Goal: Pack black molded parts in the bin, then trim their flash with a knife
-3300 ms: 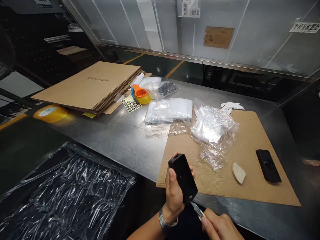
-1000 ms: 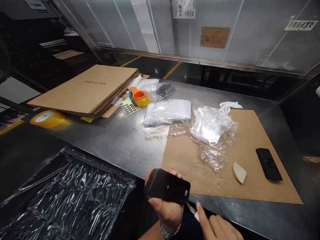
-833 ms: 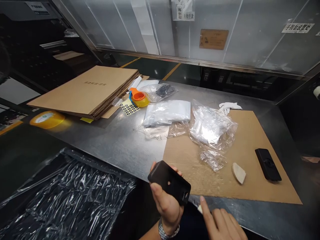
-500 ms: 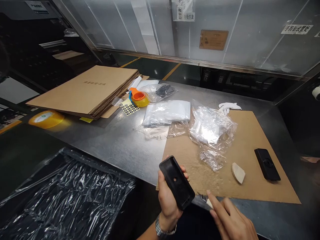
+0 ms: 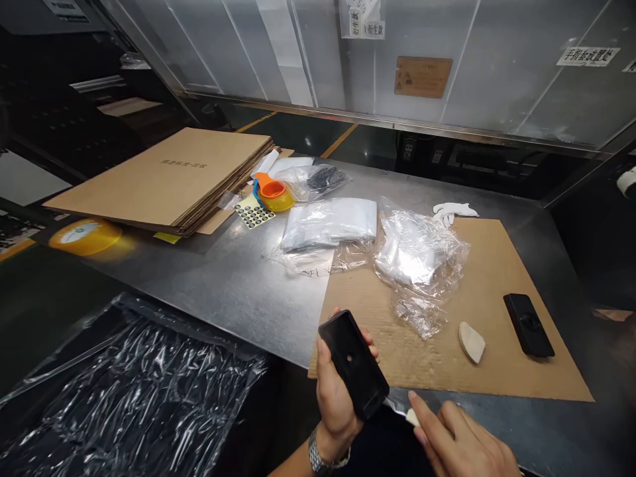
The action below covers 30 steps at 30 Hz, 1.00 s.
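A hollow black plastic casing with a small round hole lies tilted in my left hand, the fingers wrapped round its sides. My right hand is closed on the pale handle of a small knife. Its thin metal blade reaches the casing's lower right corner; whether it touches the rim I cannot tell. On the cardboard sheet beyond my hands rest a beige pad and, farther right, another black plastic part with a round recess.
Clear plastic bags and a wrapped white stack occupy the middle of the metal table. A white glove is behind them. Flat cardboard, a tape dispenser and a sticker sheet are left. Black plastic sheeting hangs lower left.
The knife's blade has come up to the casing's lower corner and shows more plainly. My left hand has barely shifted, and the view has moved slightly.
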### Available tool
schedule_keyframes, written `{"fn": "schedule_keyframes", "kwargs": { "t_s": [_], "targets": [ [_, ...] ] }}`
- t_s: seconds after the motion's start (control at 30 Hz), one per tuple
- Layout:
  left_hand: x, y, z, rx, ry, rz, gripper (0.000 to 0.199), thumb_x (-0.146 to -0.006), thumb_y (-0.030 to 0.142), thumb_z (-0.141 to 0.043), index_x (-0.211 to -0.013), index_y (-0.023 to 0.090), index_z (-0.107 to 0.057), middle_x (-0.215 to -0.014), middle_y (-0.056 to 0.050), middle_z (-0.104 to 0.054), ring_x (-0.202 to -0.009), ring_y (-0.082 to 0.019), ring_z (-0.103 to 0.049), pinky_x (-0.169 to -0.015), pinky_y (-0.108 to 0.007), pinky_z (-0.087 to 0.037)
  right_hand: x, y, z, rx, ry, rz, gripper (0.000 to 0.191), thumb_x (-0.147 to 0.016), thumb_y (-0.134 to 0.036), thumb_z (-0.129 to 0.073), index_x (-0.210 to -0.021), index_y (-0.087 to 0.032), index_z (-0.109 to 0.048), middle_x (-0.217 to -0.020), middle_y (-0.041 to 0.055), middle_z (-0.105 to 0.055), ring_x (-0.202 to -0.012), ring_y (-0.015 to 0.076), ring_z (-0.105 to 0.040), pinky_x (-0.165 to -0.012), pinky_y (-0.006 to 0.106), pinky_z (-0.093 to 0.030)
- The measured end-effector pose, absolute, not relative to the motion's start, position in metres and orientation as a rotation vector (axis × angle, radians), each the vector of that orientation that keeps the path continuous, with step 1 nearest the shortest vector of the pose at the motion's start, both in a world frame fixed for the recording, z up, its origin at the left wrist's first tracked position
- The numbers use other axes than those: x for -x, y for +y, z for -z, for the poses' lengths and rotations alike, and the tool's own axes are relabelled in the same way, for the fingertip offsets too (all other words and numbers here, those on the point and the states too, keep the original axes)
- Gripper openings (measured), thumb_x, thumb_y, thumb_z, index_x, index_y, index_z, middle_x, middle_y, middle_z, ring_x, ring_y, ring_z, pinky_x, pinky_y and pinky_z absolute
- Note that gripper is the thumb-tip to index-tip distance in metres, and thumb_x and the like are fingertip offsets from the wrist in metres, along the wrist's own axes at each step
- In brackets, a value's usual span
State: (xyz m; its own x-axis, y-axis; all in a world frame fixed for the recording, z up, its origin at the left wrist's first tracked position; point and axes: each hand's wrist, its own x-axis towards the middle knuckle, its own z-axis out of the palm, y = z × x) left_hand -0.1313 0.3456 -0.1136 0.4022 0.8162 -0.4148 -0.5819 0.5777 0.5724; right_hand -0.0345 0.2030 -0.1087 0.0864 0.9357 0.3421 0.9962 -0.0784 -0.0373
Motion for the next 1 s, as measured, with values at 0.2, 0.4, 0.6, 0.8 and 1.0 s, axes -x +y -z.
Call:
{"fn": "schedule_keyframes", "kwargs": {
  "t_s": [0.2,0.4,0.6,0.8,1.0],
  "targets": [
    [0.130,0.344,0.112,-0.365,0.733,-0.900,0.054,-0.084,0.054,-0.039,-0.132,0.029,-0.034,-0.078,-0.004,-0.058,-0.063,-0.014,-0.055,-0.053,-0.022,-0.046,0.033,0.200,0.110,2.142,-1.961,0.322,0.032,-0.095,-0.027,-0.034,-0.110,-0.019,-0.061,-0.058,-0.0019,-0.051,-0.045,0.0078,-0.053,-0.039,0.019,-0.035],
    [0.130,0.341,0.112,-0.400,0.753,-0.897,0.053,-0.085,0.054,-0.039,-0.131,0.029,-0.036,-0.078,-0.003,-0.058,-0.063,-0.014,-0.055,-0.054,-0.022,-0.046,0.034,0.199,0.114,2.192,-1.961,0.308,0.032,-0.095,-0.028,-0.034,-0.111,-0.019,-0.061,-0.059,-0.0014,-0.051,-0.046,0.0084,-0.053,-0.039,0.019,-0.034],
    [0.128,0.344,0.111,-0.431,0.828,-0.861,0.059,-0.082,0.054,-0.045,-0.132,0.026,-0.036,-0.077,-0.003,-0.060,-0.062,-0.013,-0.056,-0.053,-0.021,-0.046,0.031,0.199,0.114,2.149,-1.966,0.275,0.030,-0.094,-0.024,-0.036,-0.113,-0.017,-0.058,-0.059,-0.0012,-0.052,-0.048,0.0091,-0.053,-0.042,0.020,-0.035],
    [0.127,0.351,0.114,-0.443,0.844,-0.716,0.065,-0.079,0.055,-0.050,-0.131,0.021,-0.037,-0.074,-0.004,-0.061,-0.058,-0.013,-0.056,-0.051,-0.022,-0.046,0.024,0.201,0.110,2.049,-1.866,-0.006,0.024,-0.094,-0.019,-0.036,-0.086,-0.017,-0.058,-0.055,-0.0034,-0.052,-0.046,0.0078,-0.051,-0.045,0.020,-0.034],
    [0.127,0.351,0.111,-0.472,0.891,-0.656,0.063,-0.078,0.055,-0.051,-0.130,0.022,-0.039,-0.072,-0.004,-0.063,-0.057,-0.013,-0.056,-0.048,-0.020,-0.044,0.025,0.206,0.111,2.063,-1.917,0.026,0.031,-0.095,-0.020,-0.031,-0.068,-0.021,-0.047,-0.048,-0.0060,-0.047,-0.038,0.0073,-0.045,-0.042,0.024,-0.027]
  ]
}}
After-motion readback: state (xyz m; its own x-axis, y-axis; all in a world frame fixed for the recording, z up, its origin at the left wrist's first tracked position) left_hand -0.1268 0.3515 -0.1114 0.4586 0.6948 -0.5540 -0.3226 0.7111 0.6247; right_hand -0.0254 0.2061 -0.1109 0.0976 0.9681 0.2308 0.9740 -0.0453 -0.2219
